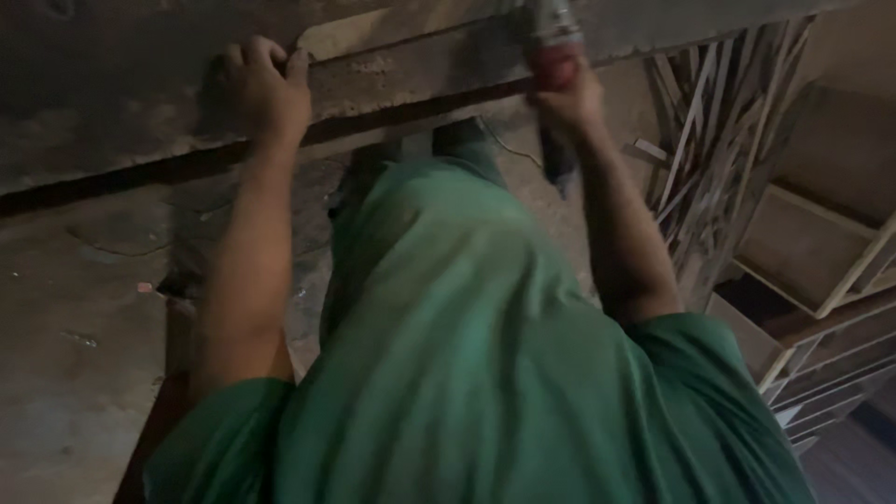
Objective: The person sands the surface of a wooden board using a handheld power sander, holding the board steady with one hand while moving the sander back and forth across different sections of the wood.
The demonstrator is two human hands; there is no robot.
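1. So, starting on the left side: the floor is a dusty grey concrete floor (65, 373) with a dark crack or seam running across it, and it's pretty dim overall.
2. The left hand (264, 89) is curled over the top edge of a long rough wooden plank (411, 70), fingers hooked over it and clamped down. Looks to me like it's there to steady the plank so it doesn't shift.
3. In the middle you mostly see the person's loose green shirt (467, 373), since the camera looks straight down the body. Both arms are stretched out, hands well apart.
4. The right hand (569, 93) is wrapped tight around a power tool with a red and grey body (553, 42), held against the same plank. It's blurred, so I can't tell what kind of tool it is, or where its tip touches.
5. Far right: a bundle of thin pale wooden strips (709, 140) leaning together, and beside it some light wooden shelf frames (821, 280).
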